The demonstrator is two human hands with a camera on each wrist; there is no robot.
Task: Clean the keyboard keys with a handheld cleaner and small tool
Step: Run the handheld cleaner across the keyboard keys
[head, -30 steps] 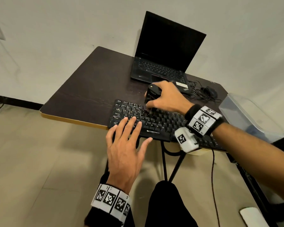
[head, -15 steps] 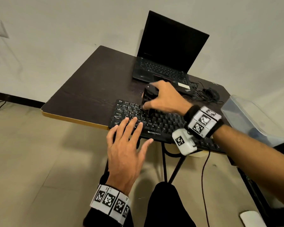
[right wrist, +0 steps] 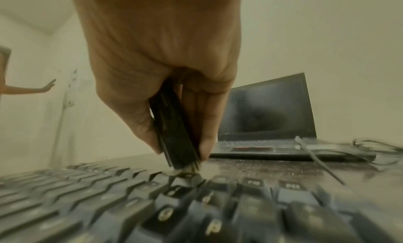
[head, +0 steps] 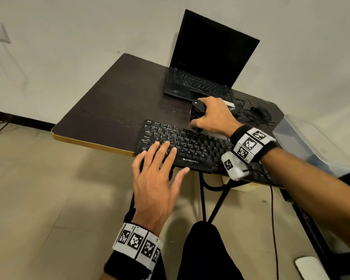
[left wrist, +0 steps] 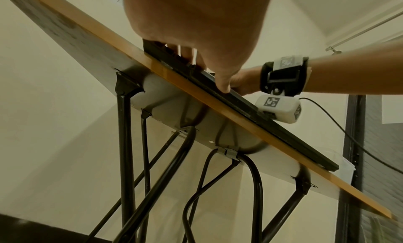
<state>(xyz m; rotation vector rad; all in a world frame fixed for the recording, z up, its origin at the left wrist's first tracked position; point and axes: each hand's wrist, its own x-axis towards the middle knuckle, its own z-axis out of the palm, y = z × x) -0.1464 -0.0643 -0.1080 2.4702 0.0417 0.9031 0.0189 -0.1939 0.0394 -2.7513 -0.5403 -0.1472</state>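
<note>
A black keyboard (head: 192, 146) lies along the front edge of the dark table (head: 117, 110). My right hand (head: 212, 116) grips a black handheld cleaner (head: 197, 112) upright, with its lower end on the keyboard's top key row. In the right wrist view the cleaner (right wrist: 174, 136) ends in short bristles touching the keys (right wrist: 196, 195), pinched between thumb and fingers. My left hand (head: 156, 170) lies flat with straight, spread fingers on the keyboard's left front keys, its thumb off the front edge. From below, the left hand (left wrist: 196, 31) rests over the keyboard's front edge (left wrist: 240, 105).
An open black laptop (head: 206, 63) with a dark screen stands behind the keyboard. A wired mouse and tangled cable (head: 259, 114) lie at the right. A clear plastic bin (head: 307, 142) sits off the table's right side. My knee (head: 206, 249) is under the table's front edge.
The right hand has carried the cleaner to the right along the top key row. The left hand stays flat on the left keys.
</note>
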